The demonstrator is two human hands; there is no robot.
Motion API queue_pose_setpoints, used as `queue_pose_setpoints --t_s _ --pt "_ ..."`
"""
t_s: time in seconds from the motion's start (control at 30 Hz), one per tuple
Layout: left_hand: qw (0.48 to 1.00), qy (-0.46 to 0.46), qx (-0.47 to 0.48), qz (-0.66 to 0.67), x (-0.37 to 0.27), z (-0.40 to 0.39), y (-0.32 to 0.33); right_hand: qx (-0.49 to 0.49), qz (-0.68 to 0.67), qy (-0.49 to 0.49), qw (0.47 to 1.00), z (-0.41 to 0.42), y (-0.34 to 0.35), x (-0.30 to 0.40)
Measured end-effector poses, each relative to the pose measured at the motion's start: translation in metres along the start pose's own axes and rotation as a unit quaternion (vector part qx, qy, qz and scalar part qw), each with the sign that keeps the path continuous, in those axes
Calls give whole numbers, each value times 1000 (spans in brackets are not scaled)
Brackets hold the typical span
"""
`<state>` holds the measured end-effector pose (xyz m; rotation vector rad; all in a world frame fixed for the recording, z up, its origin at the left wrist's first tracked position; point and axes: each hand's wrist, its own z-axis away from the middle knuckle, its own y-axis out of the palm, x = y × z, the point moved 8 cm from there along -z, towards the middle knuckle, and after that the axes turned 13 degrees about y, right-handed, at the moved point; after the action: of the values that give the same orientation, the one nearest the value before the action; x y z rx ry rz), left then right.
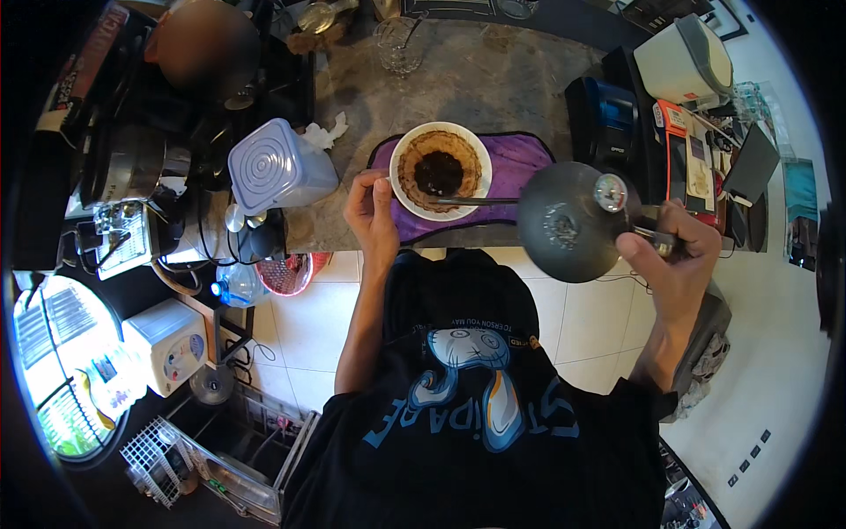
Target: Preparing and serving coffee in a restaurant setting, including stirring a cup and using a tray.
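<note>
A white coffee dripper [488, 173] is in front of me, its paper filter [411, 147] stained brown and dark wet coffee grounds [437, 173] at the bottom. My left hand [371, 208] grips it at its left side, where the fingers hide any handle. In my right hand [681, 258] is the handle of a dark grey gooseneck kettle [562, 211]. A round dial thermometer [610, 192] sits on the kettle's top. Its thin spout [486, 201] reaches left over the dripper's near rim. Whether water is flowing cannot be made out. Whatever stands below the dripper is hidden.
A purple mat [522, 155] lies under the dripper on the stone-look counter [529, 86]. To the left stands a lidded plastic container [284, 165] beside crumpled tissue [327, 132]. A glass [400, 49] is farther back. Right of the mat sits a black and blue machine [605, 125].
</note>
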<state>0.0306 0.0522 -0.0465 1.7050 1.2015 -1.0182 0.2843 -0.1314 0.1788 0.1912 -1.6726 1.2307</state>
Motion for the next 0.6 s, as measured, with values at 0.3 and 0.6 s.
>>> queue_pose_setpoints --t_s 0.3,0.6 --pt "1000 13 2 -3 -3 0 0 -123 -23 85 989 -7 -26 -34" --pt "1000 13 -10 1 -2 1 -2 -80 -104 51 990 -27 7 -14"
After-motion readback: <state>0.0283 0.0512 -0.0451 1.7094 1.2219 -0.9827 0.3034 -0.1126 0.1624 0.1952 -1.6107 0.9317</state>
